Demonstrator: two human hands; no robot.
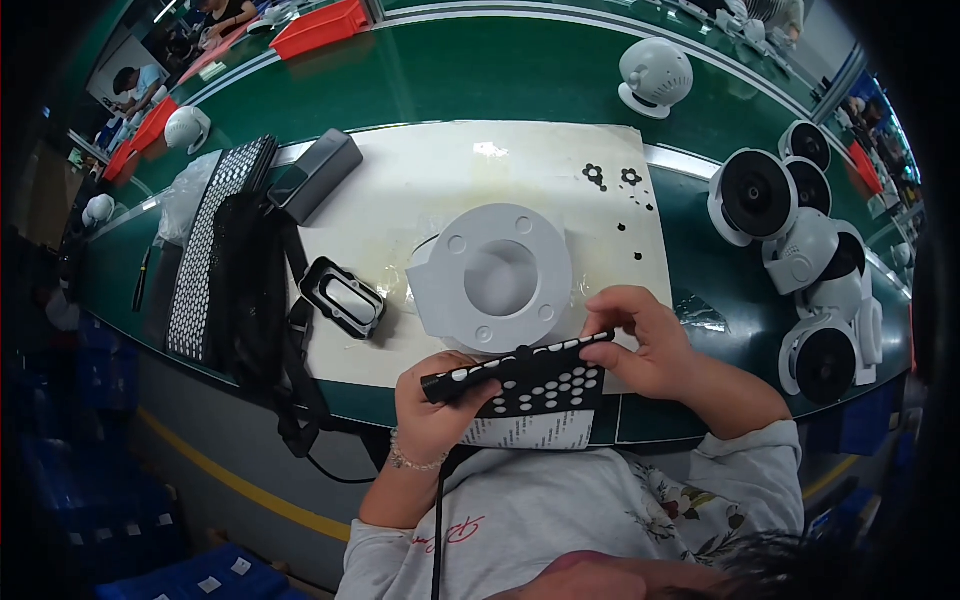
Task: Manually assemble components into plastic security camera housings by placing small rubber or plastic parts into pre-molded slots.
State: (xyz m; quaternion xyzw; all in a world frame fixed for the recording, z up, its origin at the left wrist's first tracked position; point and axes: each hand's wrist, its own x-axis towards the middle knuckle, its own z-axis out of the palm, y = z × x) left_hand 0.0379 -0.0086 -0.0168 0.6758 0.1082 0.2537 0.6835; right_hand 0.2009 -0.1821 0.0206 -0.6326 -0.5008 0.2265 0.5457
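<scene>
Both hands pinch a black perforated sheet [535, 378] over the table's near edge: left hand [432, 405] gripping its left end, right hand [645, 345] its right; behind sits a grey round housing [495, 275], white dome cameras [800, 250] farther right

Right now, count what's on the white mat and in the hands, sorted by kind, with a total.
Grey round housing: 1
Black rectangular frame: 1
Grey box: 1
Black flower-shaped pads: 2
Black dotted sheet, held by left hand and right hand: 1
Total: 6, leaving out the tiny black dots on the mat, too small to count.
</scene>
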